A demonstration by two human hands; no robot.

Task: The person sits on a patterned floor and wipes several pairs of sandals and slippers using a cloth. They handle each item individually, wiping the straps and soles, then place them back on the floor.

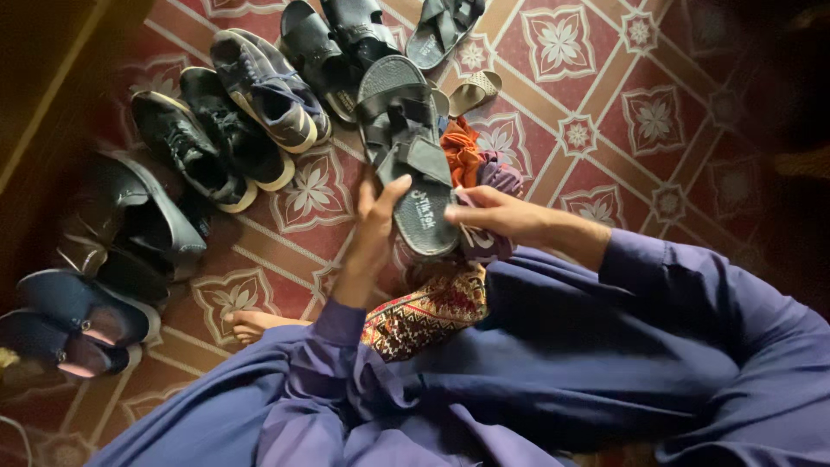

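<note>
Nearest the camera, below the sandal, lie the folds of blue-purple clothing over the person's lap, with a patterned cushion in red, yellow and black just under the sandal's heel and a bare foot off to its lower left.

Just above the cushion, the sandal is held up off the carpet, heel end toward the person. It is dark grey, with a worn oval insole bearing a pale printed mark at the heel, and broad straps crossing the front half. The left hand grips the sandal's left edge, thumb laid over the insole and fingers wrapped behind. The right hand is closed around a purple cloth pressed against the sandal's right edge near the heel.

Right of the sandal's middle sit bunched rags, orange and purple.

Left of the sandal, on the red flowered carpet, stand black sneakers and a blue sneaker, with dark slip-on shoes further left and lower.

Beyond the sandal's toe lie black strapped sandals, another grey one and a tan slipper.
</note>
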